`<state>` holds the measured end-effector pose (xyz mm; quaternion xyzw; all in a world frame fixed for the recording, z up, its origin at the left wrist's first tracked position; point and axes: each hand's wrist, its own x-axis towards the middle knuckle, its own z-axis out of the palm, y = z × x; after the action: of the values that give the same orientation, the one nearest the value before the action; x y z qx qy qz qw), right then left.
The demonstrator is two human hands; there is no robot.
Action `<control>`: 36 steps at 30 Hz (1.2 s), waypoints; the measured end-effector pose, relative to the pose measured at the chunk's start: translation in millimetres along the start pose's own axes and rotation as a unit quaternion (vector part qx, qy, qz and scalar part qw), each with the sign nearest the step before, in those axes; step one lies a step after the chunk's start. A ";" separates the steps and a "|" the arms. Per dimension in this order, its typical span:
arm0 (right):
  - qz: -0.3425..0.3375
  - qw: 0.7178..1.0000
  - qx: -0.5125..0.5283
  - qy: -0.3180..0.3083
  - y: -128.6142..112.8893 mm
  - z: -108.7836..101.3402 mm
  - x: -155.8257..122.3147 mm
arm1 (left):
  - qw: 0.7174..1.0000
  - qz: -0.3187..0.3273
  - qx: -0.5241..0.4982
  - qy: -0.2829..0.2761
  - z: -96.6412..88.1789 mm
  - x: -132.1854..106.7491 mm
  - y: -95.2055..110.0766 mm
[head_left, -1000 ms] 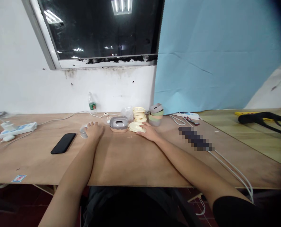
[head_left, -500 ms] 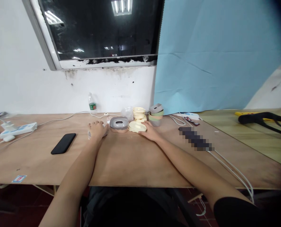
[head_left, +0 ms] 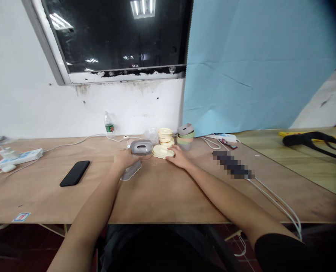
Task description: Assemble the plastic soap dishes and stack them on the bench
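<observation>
Your left hand, just left of the middle of the frame, is closed on a translucent grey piece; the hand covers its upper part, and its wavy edge shows below your thumb. The fingertips reach the left side of a grey container with a dark slot in its top, which sits over a peach-coloured part at the centre of the frame.

Your right hand, right of centre, grasps the right end of the pale yellow lids, thumb at the near edge and fingers at the far side. The lids lie flat, just right of the grey container.

Behind them stands a pale yellow stack, with clear plastic to its left. To its right is a stack of grey, green and peach containers, the top one tilted. A bottle stands by the wall, left of centre, and a black phone lies on the tabletop at lower left.
</observation>
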<state>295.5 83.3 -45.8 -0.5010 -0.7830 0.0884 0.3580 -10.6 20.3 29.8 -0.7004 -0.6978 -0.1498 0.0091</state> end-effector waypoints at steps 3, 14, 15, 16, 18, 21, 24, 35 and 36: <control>-0.009 1.000 -0.004 0.026 -5.4 -3.9 -0.6 | 0.998 0.023 -0.056 -0.024 5.7 -3.1 8.5; -0.343 0.937 0.027 -0.063 -86.8 -20.2 -29.7 | 0.815 0.034 -0.578 0.016 26.0 -11.2 45.0; -0.351 0.931 0.037 -0.089 -90.4 -19.1 -31.2 | 0.799 0.037 -0.599 0.027 25.9 -11.5 46.1; -0.353 0.928 0.045 -0.110 -92.9 -18.5 -32.1 | 0.788 0.040 -0.612 0.044 25.5 -11.7 46.4; -0.353 0.924 0.051 -0.136 -95.9 -18.7 -33.4 | 0.778 0.043 -0.622 0.083 24.4 -12.0 45.5; -0.353 0.920 0.052 -0.163 -99.1 -19.5 -35.5 | 0.775 0.056 -0.618 0.117 23.6 -12.6 43.0; -0.343 0.922 0.060 -0.171 -99.4 -16.6 -36.7 | 0.771 0.070 -0.615 0.149 26.0 -13.0 41.8; -0.134 0.969 0.205 0.033 -62.5 -12.5 -25.5 | 0.861 0.215 -0.431 0.161 31.7 -20.8 33.6; -0.104 0.966 0.232 0.040 -59.7 -11.3 -24.9 | 0.875 0.240 -0.389 0.156 29.4 -22.8 33.9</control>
<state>265.8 30.9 -19.6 -0.3227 -0.7739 0.2096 0.5031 28.8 3.7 3.4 -0.7610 -0.3828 -0.5099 -0.1195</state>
